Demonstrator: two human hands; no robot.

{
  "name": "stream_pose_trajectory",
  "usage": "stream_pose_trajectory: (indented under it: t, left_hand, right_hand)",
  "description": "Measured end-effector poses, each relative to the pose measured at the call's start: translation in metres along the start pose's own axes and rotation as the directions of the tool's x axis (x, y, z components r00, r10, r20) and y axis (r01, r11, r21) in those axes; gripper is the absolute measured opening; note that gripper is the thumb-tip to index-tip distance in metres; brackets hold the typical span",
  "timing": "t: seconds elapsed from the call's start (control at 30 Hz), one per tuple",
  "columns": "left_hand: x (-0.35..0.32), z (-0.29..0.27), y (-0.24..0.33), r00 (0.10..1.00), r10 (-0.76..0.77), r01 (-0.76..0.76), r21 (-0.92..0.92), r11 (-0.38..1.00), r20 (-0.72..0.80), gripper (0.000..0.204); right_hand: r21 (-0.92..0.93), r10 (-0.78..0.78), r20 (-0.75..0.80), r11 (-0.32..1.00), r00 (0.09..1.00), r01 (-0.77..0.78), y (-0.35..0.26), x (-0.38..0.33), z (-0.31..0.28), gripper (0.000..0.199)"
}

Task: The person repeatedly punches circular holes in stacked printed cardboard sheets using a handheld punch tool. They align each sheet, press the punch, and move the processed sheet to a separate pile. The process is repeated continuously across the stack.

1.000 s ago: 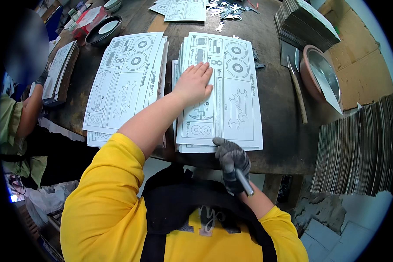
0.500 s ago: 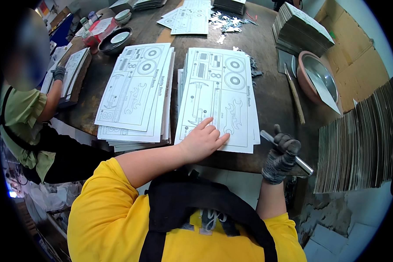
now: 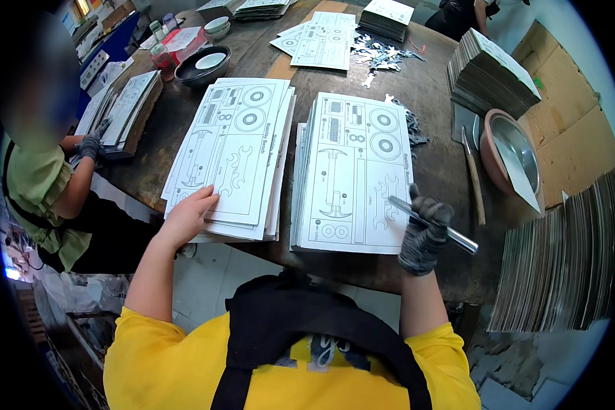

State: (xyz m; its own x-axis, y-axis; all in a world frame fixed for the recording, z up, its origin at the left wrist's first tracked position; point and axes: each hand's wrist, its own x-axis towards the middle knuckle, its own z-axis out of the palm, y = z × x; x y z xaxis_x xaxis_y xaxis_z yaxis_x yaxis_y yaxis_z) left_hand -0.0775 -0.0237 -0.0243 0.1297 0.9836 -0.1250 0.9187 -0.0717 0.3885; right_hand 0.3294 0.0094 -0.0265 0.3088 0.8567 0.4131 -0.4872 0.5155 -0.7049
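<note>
In front of me are two stacks of white printed sheets with line drawings of tools. My left hand (image 3: 190,217) is bare and rests on the lower left edge of the left stack (image 3: 242,164), its fingers stretched over the top sheet. My right hand (image 3: 427,232), in a dark grey knit glove, is closed round a shiny metal tube (image 3: 461,239). The tube slants over the lower right corner of the right stack (image 3: 331,184). Small grey metal pieces (image 3: 415,126) lie beside that stack's far right side.
To the right are a wooden-handled tool (image 3: 475,184), a pink-rimmed bowl (image 3: 488,150) and tall piles of boards (image 3: 560,253). More wrench-shaped pieces (image 3: 383,55) and sheets (image 3: 324,41) lie farther back. A black bowl (image 3: 184,72) sits at the back left. A co-worker handles another stack (image 3: 126,109) at left.
My left hand has moved from the right stack to the left stack. My right hand, still with the tube, has come up and left over the right stack's corner.
</note>
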Motion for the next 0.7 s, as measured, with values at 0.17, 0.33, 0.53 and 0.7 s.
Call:
stream_pose_trajectory:
  t: [0.17, 0.33, 0.53, 0.7]
  left_hand:
    - [0.069, 0.005, 0.089, 0.965, 0.263, -0.262, -0.098, 0.96, -0.005, 0.039]
    - [0.159, 0.083, 0.16, 0.811, 0.556, -0.557, 0.05, 0.829, -0.183, 0.045]
    - [0.176, 0.122, 0.162, 0.83, 0.511, -0.487, 0.154, 0.86, -0.226, 0.048]
    - [0.177, 0.118, 0.165, 0.839, 0.498, -0.466, 0.186, 0.865, -0.219, 0.047]
  right_hand:
    - [-0.058, -0.015, 0.082, 0.998, 0.997, 0.02, 0.06, 0.041, 0.01, 0.038]
    - [-0.12, 0.002, 0.244, 0.992, 0.97, 0.028, 0.125, 0.065, -0.011, 0.033]
    - [-0.16, 0.102, 0.197, 0.985, 0.975, -0.07, 0.12, 0.05, -0.007, 0.026]
    - [-0.301, 0.292, 0.149, 0.923, 0.945, -0.238, 0.103, 0.029, -0.001, 0.023]
